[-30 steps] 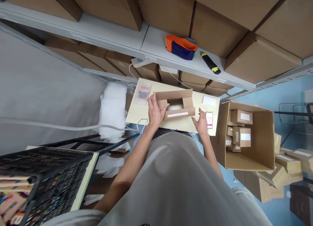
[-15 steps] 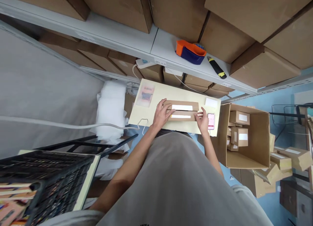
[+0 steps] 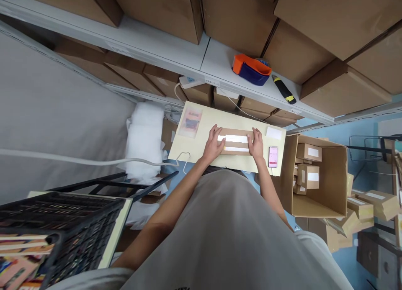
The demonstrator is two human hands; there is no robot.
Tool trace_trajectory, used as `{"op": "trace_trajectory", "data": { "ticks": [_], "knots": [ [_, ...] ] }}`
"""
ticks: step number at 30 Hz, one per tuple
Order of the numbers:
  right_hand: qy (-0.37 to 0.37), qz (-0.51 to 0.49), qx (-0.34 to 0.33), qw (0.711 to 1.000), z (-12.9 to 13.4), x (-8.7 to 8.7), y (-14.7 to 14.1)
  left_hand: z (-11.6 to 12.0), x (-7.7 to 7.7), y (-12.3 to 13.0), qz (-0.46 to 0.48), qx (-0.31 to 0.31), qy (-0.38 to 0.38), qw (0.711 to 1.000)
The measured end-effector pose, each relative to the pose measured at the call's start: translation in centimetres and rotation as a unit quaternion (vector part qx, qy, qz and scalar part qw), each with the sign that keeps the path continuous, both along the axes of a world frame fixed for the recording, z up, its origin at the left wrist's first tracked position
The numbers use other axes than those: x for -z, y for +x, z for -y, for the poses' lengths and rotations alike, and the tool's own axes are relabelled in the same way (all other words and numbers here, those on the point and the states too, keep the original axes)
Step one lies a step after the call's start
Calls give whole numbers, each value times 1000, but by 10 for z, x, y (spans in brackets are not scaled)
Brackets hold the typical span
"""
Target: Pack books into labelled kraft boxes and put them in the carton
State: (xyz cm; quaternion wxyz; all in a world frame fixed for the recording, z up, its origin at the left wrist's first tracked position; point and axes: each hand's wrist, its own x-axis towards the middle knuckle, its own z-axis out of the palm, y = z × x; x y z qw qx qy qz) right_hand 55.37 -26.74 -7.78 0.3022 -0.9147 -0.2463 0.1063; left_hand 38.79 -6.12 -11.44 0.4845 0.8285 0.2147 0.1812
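A small brown cardboard box (image 3: 235, 132) lies on the pale yellow tabletop (image 3: 176, 150), its top flaps meeting along a lengthwise seam and white strips showing on them. At its left end, my left hand (image 3: 214, 144) grips it, thumb on the top and fingers bent over toward the far edge. My right hand (image 3: 256, 144) holds the right end the same way. Just right of that hand rests a phone (image 3: 273, 157) with a lit pinkish screen. A white paper (image 3: 274, 133) is behind the phone.
To the right stands a large open carton (image 3: 328, 198) with several small labelled boxes (image 3: 309, 152) in it. A shelf (image 3: 216, 55) above the table bears big cartons, an orange and blue tape dispenser (image 3: 251, 69) and a utility knife (image 3: 283, 89). A black crate (image 3: 84, 235) stands lower left.
The gap between the box's two top flaps has closed. My right hand has moved up from the near right corner onto the box's right end. The view has shifted slightly.
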Motion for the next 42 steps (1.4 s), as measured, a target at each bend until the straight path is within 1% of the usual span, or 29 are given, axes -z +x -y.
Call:
{"op": "trace_trajectory", "data": {
  "ticks": [5, 8, 10, 14, 16, 18, 23, 27, 30, 33, 35, 38, 42],
  "knots": [
    [34, -28, 53, 998, -3, 15, 13, -1, 1, 26, 12, -3, -10, 1000],
    [34, -42, 84, 995, -1, 20, 10, -1, -2, 39, 6, 4, -3, 1000],
    [28, -41, 96, 994, 1, 21, 6, -3, -6, 40, 4, 9, 4, 1000],
    [20, -26, 98, 995, 8, 18, -13, -6, -16, 27, 1, 23, 22, 1000],
    [21, -18, 97, 995, 17, 15, -26, 0, -19, 16, 0, 32, 32, 999],
    [21, -15, 96, 995, 29, 13, -40, 10, -19, 5, 1, 40, 43, 998],
    [18, -19, 110, 994, 62, 12, -66, 38, -14, -13, -6, 73, 52, 996],
    [2, -16, 123, 992, 76, 15, -71, 43, -2, -15, -10, 105, 41, 994],
    [-35, -34, 117, 992, 72, 22, -66, 40, 15, -13, -29, 97, 13, 995],
    [-66, -54, 98, 992, 56, 32, -57, 32, 32, -9, -59, 68, -7, 996],
    [-69, -56, 88, 992, 44, 38, -49, 24, 39, -7, -66, 49, -10, 997],
    [-65, -55, 72, 994, 28, 42, -35, 13, 43, -1, -54, 36, -7, 998],
    [-65, -59, 63, 994, 16, 43, -20, 4, 41, 7, -51, 15, -5, 999]
  ]
}}
